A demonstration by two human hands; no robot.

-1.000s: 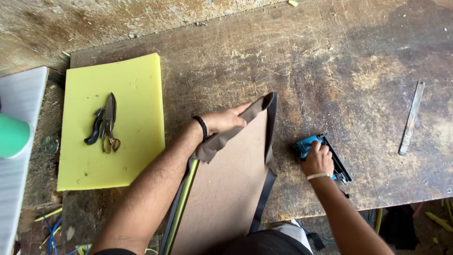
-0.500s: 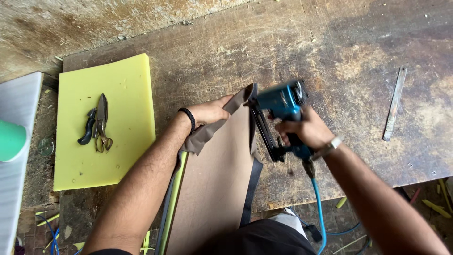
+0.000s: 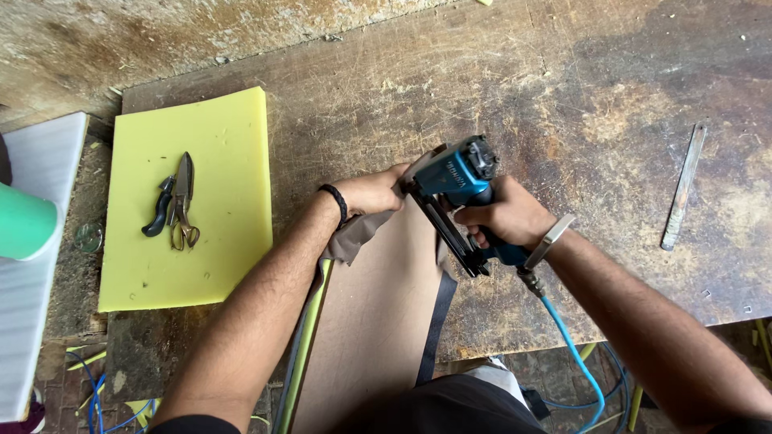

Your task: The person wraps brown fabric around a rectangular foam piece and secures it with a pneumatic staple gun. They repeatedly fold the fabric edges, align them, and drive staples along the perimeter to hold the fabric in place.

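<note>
My right hand [image 3: 500,215] grips a blue air stapler [image 3: 458,186] by its handle, nose pressed at the top corner of a brown board [image 3: 370,321] that leans from my lap onto the worn wooden table [image 3: 563,104]. A blue hose [image 3: 572,345] runs down from the tool. My left hand [image 3: 371,193] pinches grey-brown fabric [image 3: 354,237] over the board's top edge, right beside the stapler's nose. A black strip [image 3: 438,317] hangs along the board's right side.
A yellow foam sheet [image 3: 217,241] lies at the left with scissors and a black-handled tool [image 3: 173,205] on it. A metal strip [image 3: 683,189] rests at the right. White foam [image 3: 28,321] and a green object [image 3: 24,221] sit at the far left.
My right hand picked the stapler up off the table at the right and brought it to the board's top corner. The left hand kept holding the fabric.
</note>
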